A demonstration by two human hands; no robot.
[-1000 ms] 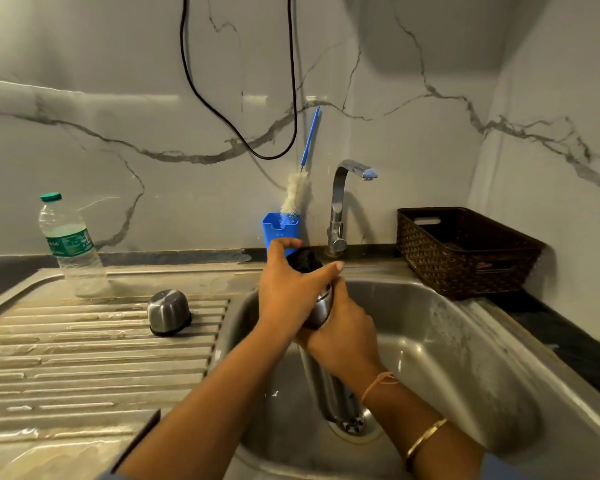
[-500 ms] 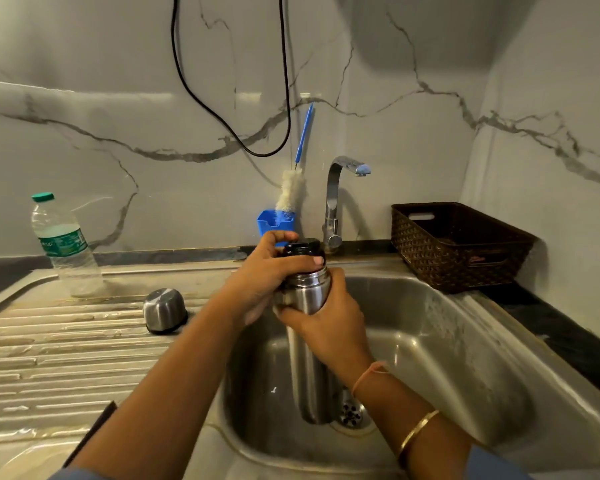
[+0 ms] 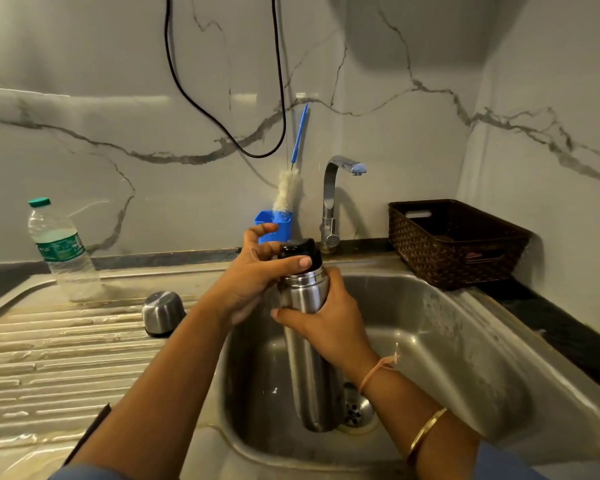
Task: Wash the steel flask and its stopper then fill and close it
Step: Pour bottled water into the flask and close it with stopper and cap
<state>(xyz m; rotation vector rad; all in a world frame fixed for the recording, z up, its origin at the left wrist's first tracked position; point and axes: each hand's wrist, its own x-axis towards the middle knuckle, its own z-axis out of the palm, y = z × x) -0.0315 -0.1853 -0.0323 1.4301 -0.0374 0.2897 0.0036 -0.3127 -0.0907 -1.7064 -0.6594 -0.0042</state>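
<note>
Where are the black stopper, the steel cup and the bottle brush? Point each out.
black stopper [image 3: 300,249], head view, on its glossy side.
steel cup [image 3: 163,311], head view, middle of its side.
bottle brush [image 3: 288,192], head view, on the white bristles.

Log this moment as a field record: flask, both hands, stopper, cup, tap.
steel flask: upright over the sink
left hand: grips the black stopper at the flask's top
right hand: holds the flask's upper body
steel cup: upside down on the drainboard
tap: no water seen running
</note>
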